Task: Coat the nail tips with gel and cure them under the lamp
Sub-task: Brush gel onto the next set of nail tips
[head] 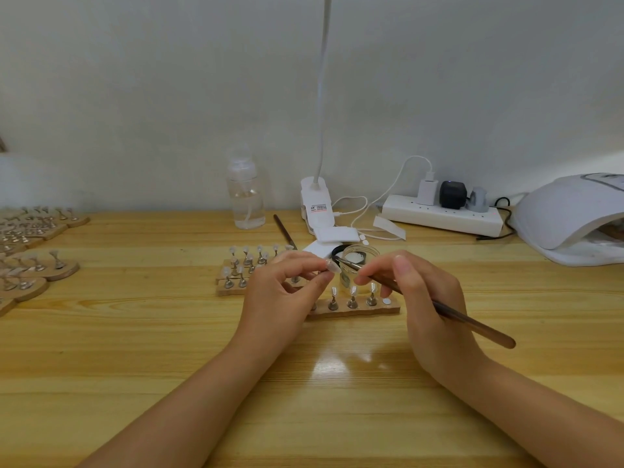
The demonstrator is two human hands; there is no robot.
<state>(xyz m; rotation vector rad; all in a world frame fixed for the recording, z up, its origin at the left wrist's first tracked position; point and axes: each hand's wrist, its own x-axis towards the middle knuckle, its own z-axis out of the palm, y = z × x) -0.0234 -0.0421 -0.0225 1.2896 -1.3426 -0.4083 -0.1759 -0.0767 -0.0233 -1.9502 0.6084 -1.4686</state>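
From the head view, the left hand pinches a small clear nail tip, its long axis pointing right toward the slim brown brush gripped by the right hand, bristles just touching.
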